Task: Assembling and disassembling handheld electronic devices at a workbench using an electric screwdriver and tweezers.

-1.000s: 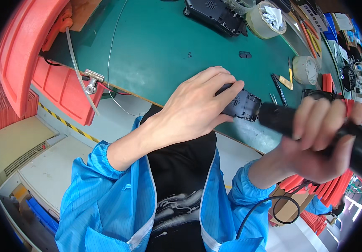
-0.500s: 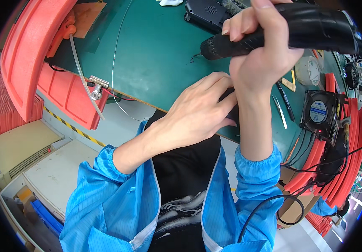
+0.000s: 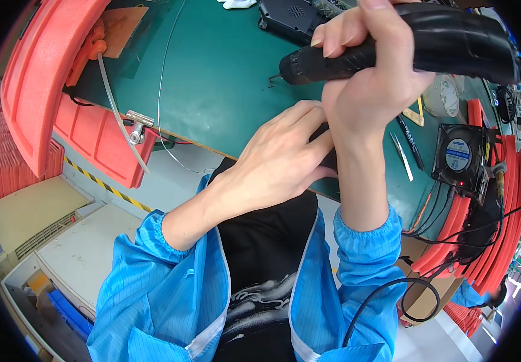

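My right hand (image 3: 387, 66) is wrapped around a thick black electric screwdriver (image 3: 453, 42), held nearly level above the bench. Its ribbed nose points left, and a thin dark bit (image 3: 274, 79) sticks out of it. Below and left of it, my left hand (image 3: 284, 148) is closed, knuckles up, near the bench's front edge. Something dark shows between its thumb and fingers, mostly covered by the hand and my right wrist, so I cannot tell what it is.
A black housing with a round grille (image 3: 294, 17) lies at the far side of the green bench (image 3: 212, 78). Tweezers (image 3: 402, 157), a black pen (image 3: 410, 142) and a fan (image 3: 460, 154) are at right. Red foam trays (image 3: 49, 78) and a metal clip (image 3: 138, 125) are at left.
My right hand and the screwdriver have shifted slightly left. My left hand has moved a little the same way, with its grip unchanged.
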`<state>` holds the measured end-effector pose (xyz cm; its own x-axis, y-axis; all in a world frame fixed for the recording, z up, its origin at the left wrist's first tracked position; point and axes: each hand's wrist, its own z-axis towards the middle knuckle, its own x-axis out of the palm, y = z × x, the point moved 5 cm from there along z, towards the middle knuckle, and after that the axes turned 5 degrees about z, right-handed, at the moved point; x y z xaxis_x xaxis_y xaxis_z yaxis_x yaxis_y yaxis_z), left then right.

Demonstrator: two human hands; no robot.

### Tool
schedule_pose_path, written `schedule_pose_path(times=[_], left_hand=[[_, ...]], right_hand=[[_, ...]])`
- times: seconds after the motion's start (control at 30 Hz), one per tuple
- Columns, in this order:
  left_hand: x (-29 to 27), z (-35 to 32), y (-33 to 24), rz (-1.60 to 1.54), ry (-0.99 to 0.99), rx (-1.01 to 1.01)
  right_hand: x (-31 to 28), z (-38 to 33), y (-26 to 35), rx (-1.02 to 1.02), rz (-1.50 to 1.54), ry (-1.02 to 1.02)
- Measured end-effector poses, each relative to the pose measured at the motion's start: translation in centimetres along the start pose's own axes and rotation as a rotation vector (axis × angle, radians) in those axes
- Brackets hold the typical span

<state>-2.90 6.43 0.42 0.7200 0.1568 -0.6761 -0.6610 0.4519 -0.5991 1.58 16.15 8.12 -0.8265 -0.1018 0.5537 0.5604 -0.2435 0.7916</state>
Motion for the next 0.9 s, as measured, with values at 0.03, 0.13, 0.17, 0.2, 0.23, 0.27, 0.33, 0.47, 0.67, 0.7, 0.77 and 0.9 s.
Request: schedule_pose_path(times=[0.03, 0.13, 0.17, 0.2, 0.23, 0.27, 0.33, 0.47, 0.67, 0.7, 0.77, 0.9], left_hand=[[0.0, -0.1, 0.0, 0.002, 0.0, -0.003], [-0.2, 0.2, -0.2, -0.03, -0.036, -0.017], [-0.1, 0.2, 0.0, -0.03, -0.037, -0.019], [-0.4, 0.2, 0.2, -0.091, -0.08, -0.032], [-0.6, 0.2, 0.4, -0.152, -0.123, -0.046], [-0.8, 0.2, 0.6, -0.214, -0.167, -0.06], [-1.0, -0.2, 1.4, -0.277, -0.195, -0.094], [-1.5, -0.6, 2.4, -0.418, -0.268, -0.17], [-1.7, -0.6, 2.5, -0.449, -0.31, -0.187], [-1.6, -0.6, 2.5, -0.447, -0.308, -0.186], [-1.4, -0.7, 2.6, -0.456, -0.301, -0.185], [-1.4, -0.8, 2.6, -0.438, -0.287, -0.173]], right_hand=[[0.0, -0.2, -0.4, 0.026, 0.003, 0.015], [-3.0, 1.7, 1.6, -0.039, 0.17, 0.327], [-2.8, 1.7, 2.1, -0.068, 0.254, 0.48], [-3.1, 1.3, 2.5, -0.065, 0.253, 0.48], [-3.1, 0.2, 4.3, -0.202, 0.204, 0.452], [-3.1, -0.7, 5.7, -0.338, 0.153, 0.422], [-3.5, -1.4, 6.5, -0.307, 0.156, 0.434], [-5.0, -1.8, 8.5, -0.196, 0.178, 0.482], [-6.5, -1.7, 9.2, -0.056, 0.221, 0.539], [-6.6, -1.8, 9.1, -0.056, 0.216, 0.535], [-6.7, -1.9, 8.9, -0.055, 0.206, 0.524], [-5.6, -2.6, 9.4, -0.121, 0.077, 0.512]])
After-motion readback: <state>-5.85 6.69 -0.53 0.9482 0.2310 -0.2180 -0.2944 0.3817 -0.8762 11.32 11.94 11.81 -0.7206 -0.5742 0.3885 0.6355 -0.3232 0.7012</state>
